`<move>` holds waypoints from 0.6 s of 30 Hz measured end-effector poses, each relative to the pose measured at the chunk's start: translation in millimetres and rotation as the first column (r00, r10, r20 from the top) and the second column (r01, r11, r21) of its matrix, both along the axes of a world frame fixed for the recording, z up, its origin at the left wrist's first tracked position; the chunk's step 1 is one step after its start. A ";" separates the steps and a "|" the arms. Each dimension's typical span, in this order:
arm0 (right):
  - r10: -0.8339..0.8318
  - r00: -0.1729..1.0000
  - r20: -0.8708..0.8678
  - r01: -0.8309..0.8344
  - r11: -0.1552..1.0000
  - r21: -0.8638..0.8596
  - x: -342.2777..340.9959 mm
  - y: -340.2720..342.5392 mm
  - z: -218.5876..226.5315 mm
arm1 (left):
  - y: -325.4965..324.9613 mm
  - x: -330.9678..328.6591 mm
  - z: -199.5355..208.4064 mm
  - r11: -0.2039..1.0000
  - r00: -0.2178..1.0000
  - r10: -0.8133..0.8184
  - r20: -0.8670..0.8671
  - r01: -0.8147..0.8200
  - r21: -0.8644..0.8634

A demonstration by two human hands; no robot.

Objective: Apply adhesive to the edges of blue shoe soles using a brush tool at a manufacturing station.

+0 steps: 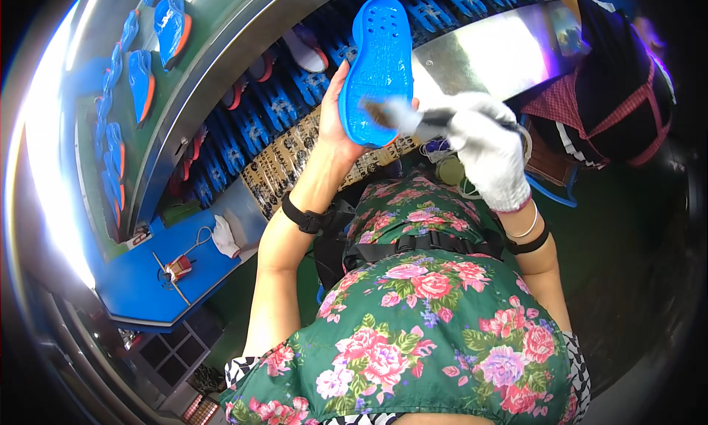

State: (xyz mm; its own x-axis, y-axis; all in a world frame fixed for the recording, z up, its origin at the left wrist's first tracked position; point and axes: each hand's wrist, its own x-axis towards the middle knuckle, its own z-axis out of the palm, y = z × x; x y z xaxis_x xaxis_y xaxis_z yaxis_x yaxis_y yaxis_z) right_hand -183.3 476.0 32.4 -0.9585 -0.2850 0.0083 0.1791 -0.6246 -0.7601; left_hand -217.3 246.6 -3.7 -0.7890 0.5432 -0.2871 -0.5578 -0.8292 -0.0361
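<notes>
In front of me, a glossy blue shoe sole (pixel 375 71) stands nearly upright, with several small holes at its top end and a thin orange edge at its bottom. My bare left hand (pixel 335 122) is closed around its lower part from the left and behind; most of those fingers are hidden. My right hand (pixel 487 148), in a white knitted glove, is wrapped around the dark handle of a brush (pixel 387 115). The bristles are blurred by motion and lie over the sole's lower end; exact contact is hard to make out.
Blue soles with orange edges (pixel 141 85) line a green belt at left. Behind my hands, a rack (pixel 284 108) carries shoes among blue parts. A blue table (pixel 140 285) holds a small red container (pixel 177 268) and white glove (pixel 224 237). Another person (pixel 612 93) is at right.
</notes>
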 end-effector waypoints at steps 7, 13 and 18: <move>-0.094 0.948 0.305 0.258 0.788 -0.559 4.6 -11.9 22.9 | 60.4 -13.2 5.6 0.915 0.994 0.095 0.060 -0.063 -0.398; -0.447 0.876 -0.179 0.476 0.862 0.177 -8.7 -34.0 16.3 | 109.5 -7.5 17.7 0.823 0.967 0.251 -0.038 -0.234 -0.517; -0.503 0.720 -0.478 0.692 0.461 0.556 -41.9 -12.8 8.6 | 103.7 -9.3 21.7 0.841 0.971 0.206 0.123 -0.111 -0.529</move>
State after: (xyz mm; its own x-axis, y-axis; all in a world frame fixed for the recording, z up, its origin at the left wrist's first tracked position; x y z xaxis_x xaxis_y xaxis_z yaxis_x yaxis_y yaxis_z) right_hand -225.2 463.2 41.0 -0.8876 0.3450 0.3053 -0.2579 0.1768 -0.9498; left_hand -226.6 350.3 17.9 -0.7653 0.1504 -0.6259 -0.4413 -0.8305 0.3399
